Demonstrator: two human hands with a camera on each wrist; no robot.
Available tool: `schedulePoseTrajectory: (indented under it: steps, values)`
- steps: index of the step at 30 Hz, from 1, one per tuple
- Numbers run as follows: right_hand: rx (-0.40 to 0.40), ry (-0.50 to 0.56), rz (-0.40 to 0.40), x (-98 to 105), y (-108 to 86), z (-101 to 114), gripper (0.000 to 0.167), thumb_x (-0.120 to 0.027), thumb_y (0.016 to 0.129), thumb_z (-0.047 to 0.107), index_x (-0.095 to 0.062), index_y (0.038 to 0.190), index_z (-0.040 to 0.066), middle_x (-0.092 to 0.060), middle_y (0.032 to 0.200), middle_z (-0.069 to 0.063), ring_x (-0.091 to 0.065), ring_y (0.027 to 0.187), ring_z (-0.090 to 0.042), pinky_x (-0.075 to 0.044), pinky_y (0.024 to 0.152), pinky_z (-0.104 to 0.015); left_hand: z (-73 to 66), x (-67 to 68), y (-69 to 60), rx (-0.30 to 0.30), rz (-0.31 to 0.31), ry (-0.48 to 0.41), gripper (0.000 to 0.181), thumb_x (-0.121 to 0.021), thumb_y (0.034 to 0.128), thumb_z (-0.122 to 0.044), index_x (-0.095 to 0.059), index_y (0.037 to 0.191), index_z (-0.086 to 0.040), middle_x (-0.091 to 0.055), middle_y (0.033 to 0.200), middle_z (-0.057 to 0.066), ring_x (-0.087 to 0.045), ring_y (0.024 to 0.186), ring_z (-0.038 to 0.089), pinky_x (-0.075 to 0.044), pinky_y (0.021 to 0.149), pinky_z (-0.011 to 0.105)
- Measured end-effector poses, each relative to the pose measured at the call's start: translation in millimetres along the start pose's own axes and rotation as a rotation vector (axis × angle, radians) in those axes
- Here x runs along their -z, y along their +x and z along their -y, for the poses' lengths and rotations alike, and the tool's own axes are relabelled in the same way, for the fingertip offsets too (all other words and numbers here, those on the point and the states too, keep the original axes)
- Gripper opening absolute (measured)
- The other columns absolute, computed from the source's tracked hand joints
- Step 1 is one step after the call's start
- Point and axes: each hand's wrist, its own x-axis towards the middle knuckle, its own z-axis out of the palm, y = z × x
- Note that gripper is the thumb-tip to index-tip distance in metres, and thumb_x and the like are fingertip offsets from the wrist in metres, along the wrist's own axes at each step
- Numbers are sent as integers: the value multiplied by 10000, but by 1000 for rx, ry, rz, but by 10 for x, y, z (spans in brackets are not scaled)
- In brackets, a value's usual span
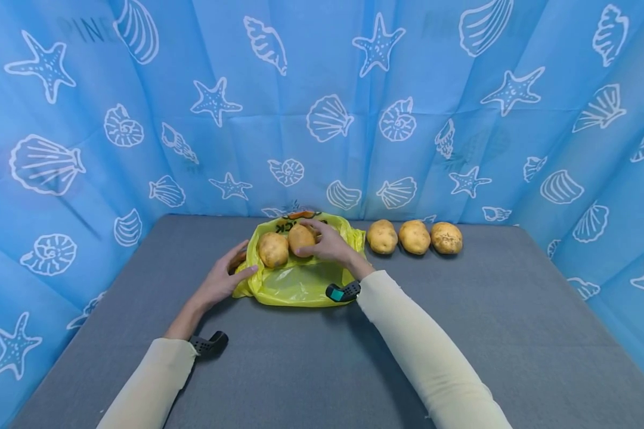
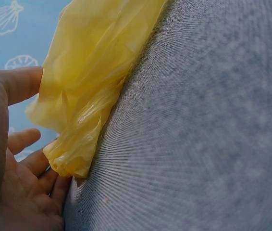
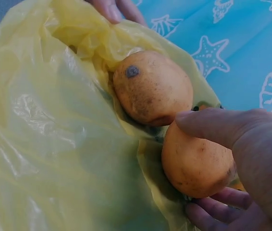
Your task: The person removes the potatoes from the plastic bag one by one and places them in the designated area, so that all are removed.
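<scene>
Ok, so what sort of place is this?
Probably a curtained-off recording setup: a blue seashell-print curtain behind and beside a grey table, plus black wrist-worn devices on the person.

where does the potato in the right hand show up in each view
Head: the potato is just left of and below centre, gripped by the right hand.
Left wrist: not in it.
Right wrist: the potato is right of and below centre.
Shared landmark: the yellow plastic bag, seen in all three views.
</scene>
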Motion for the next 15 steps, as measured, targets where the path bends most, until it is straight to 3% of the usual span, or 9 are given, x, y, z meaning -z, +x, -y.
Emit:
schedulePoseTrajectory:
  steps: [7,15]
  values:
    - [34,36,-13,42,-78,35,742,-805,891,168,-442,1538,146,-514,1339,-170,-558,1170,-320,-530,903,-455,5,-7,-6,1,-6,15,786,-632,1023,-326,-190,1632,-96,-315,1592,270,-287,1466,444,-253,1163,609]
    - [112,113,-11,164,-289,147,752,-813,885,149,-440,1538,177,-472,1383,-152,-550,1183,-328,-556,847,-439,8,-12,-8,-24,-5,12,770,-631,1025,-315,-208,1626,-85,-351,1572,272,-304,1458,443,-266,1159,607]
